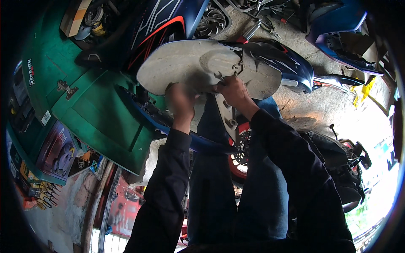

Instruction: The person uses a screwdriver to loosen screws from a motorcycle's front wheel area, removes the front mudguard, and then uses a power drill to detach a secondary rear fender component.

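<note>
A large, dusty grey plastic panel, shaped like a motorbike mudguard, lies with its hollow inner side up across my legs. My right hand is at its middle, fingers closed around an open-end wrench whose forked tip sticks out to the left. Close to the panel's lower left edge is my left hand, smeared by motion, so its fingers are unclear. Just below my right hand, a pale bracket-like arm with round holes extends down from the panel.
Green sheet-metal lids stand to the left. Dark blue body panels surround the far side. Tools lie on the concrete floor beyond. A red wheel with a brake disc shows between my legs, and a motorbike part is at right.
</note>
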Tool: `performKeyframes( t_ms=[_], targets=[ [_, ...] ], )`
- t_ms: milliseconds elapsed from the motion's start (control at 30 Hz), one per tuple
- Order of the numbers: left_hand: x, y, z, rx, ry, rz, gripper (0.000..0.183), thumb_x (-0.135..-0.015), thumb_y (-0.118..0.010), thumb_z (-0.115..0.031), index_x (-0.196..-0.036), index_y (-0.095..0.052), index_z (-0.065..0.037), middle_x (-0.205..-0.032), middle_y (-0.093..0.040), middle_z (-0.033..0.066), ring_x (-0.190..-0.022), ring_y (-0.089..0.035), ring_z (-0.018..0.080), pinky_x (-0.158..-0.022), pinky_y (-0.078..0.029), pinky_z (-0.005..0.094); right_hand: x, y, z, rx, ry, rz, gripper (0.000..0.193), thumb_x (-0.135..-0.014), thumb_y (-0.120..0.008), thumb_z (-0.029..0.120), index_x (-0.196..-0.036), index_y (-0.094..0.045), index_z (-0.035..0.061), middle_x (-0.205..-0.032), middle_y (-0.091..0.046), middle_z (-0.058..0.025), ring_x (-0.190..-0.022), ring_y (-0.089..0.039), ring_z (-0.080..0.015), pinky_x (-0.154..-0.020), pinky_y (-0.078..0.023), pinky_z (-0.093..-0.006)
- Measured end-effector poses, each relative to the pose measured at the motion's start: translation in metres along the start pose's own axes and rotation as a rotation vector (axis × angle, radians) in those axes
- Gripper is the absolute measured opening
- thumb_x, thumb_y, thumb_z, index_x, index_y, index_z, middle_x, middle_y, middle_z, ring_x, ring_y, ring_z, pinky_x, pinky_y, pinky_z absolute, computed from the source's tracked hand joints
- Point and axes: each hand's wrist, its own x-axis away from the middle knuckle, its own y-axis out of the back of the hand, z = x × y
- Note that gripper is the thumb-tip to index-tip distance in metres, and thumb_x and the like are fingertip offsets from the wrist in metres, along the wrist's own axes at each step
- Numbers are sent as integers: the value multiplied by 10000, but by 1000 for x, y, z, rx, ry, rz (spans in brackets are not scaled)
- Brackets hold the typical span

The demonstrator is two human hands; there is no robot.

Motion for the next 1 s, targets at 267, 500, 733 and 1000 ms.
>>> performKeyframes(
  t_ms=[267,500,733,1000],
  targets=[
    [0,10,-25,285,340,58,424,-848,-386,-276,-1168,-496,-19,-1166,-549,154,-1042,-567,304,-832,-482,482,7,-1,-17,-57,324,113,282,-787,-650,242,-940,-663,6,-801,-632,-183,-792,-615,-275,-731,-466,-370],
    [-2,20,-28,120,329,71,402,-858,-380,-248,-1138,-491,19,-1148,-534,191,-1055,-560,335,-803,-539,517,16,1,-1,-66,209,152,400,-771,-693,334,-1012,-658,16,-932,-658,-183,-904,-632,-302,-797,-476,-375],
    [0,20,-35,258,375,70,360,-868,-413,-243,-1095,-503,21,-1110,-550,185,-1031,-579,322,-779,-564,497,9,13,5,-172,92,270,303,-747,-721,234,-910,-673,-16,-780,-647,-48,-694,-569,-116,-673,-459,-275],
    [15,36,-27,-573,-264,275,292,-873,-469,-219,-1075,-521,-15,-1106,-560,154,-992,-591,300,-769,-546,516,30,29,26,-130,360,261,277,-761,-686,204,-963,-677,14,-835,-675,-79,-775,-612,-147,-752,-473,-300]
  ],
)
